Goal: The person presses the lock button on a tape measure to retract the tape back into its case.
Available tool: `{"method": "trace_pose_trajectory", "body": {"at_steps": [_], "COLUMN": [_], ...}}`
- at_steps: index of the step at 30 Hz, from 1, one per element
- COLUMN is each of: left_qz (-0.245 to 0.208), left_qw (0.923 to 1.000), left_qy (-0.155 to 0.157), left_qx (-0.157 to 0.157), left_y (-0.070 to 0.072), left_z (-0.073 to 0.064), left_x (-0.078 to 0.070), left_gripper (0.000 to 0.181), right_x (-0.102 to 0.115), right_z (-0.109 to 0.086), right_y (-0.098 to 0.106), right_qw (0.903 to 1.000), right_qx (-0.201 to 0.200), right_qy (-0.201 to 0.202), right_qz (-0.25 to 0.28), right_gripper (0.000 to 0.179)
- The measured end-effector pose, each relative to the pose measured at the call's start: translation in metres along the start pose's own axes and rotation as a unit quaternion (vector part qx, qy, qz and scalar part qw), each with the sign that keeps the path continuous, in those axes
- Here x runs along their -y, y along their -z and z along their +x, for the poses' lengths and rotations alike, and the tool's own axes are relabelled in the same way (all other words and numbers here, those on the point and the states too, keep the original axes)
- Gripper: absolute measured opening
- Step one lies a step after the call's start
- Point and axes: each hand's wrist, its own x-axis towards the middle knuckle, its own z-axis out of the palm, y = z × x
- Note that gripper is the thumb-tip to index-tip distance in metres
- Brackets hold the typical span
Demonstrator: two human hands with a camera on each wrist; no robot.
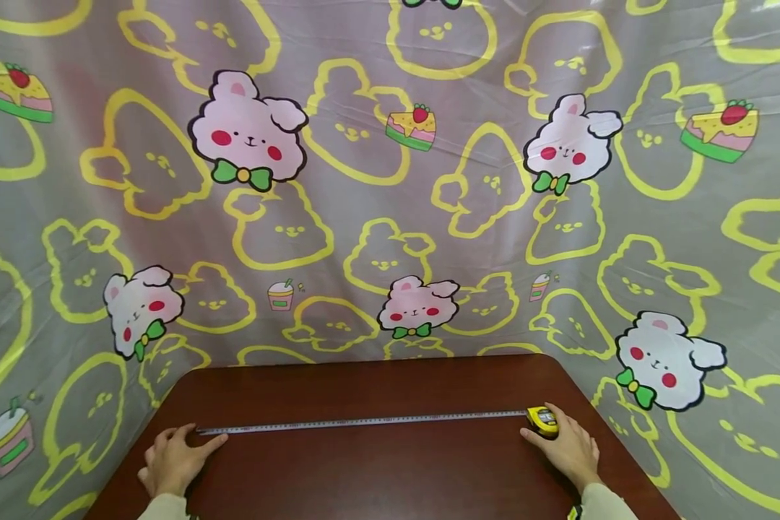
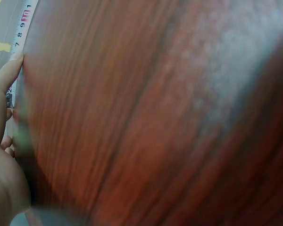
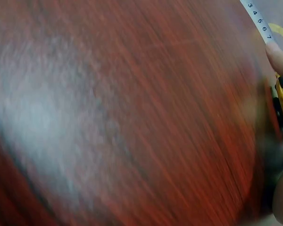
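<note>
Tape measure: the yellow case (image 1: 543, 420) sits on the table (image 1: 377, 484) near its right edge; the blade (image 1: 364, 420) stretches leftward, roughly along the far edge, its free end near the left edge.
Right hand (image 1: 570, 446): grasps the case between thumb and fingers.
Left hand (image 1: 174, 462): thumb and forefinger lie either side of the blade's free end; whether they pinch or merely press it, one cannot tell.
Recoil risk: if the left fingertips slip with the lock off, the blade could whip toward the right edge; the lock's setting is not readable.
Buckling risk: hands drawn together could bow the long unsupported middle.
Skew risk: one hand drifting toward the near edge would slant the blade.
Lift risk: tilting the case could raise the blade off the tabletop.
</note>
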Motion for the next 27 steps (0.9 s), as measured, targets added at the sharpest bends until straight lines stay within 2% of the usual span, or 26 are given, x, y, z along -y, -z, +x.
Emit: {"method": "trace_pose_trajectory", "body": {"at_steps": [4,9,14,19,27], "left_qz": [-0.004,0.013,0.019,0.004,0.000], "left_qw": [0.9999,0.9996,0.9993,0.9995,0.9964], "left_qy": [-0.007,-0.025,-0.027,-0.032,-0.068], "left_qx": [-0.011,0.004,0.017,-0.007,-0.051], "left_y": [-0.0025,-0.0012,0.0010,0.0000,-0.0039], "left_z": [0.0021,0.0035,0.0005,-0.0006,-0.0009], "left_x": [0.0031,0.0027,0.0011,0.0018,0.0085], "left_gripper": [0.113,0.114,0.103,0.089,0.077], "right_x": [0.0029,0.0046,0.0026,0.0048,0.0091], "right_z": [0.0010,0.0022,0.0046,0.0055,0.0014], "right_y": [0.0002,-0.0002,-0.0038,-0.0034,-0.0022], "right_qw": [1.0000,0.9998,0.9996,0.9994,0.9996], "right_qx": [-0.001,0.001,0.001,-0.001,-0.011], "right_qy": [-0.005,-0.019,-0.029,-0.034,-0.021], "right_qz": [0.000,0.003,0.002,0.011,0.018], "right_gripper": [0.104,0.102,0.103,0.103,0.082]}}
